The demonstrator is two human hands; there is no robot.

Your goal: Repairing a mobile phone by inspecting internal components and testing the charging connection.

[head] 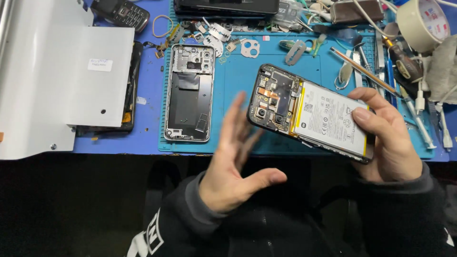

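While your right hand (388, 140) grips the opened phone (309, 114) at centre right, battery still seated, your left hand (235, 166) hovers spread beside it, its back cover already off.

1. A bare metal phone frame (189, 93) lies flat on the blue mat (238, 71), well left of the grip.
2. A white sheet-metal panel (57, 76) sits farther left.
3. A dark keypad phone (121, 13) rests far up-left.
4. A tape roll (422, 24) stands above the grip, to its right.
5. Loose brackets (250, 47) lie scattered above-left.
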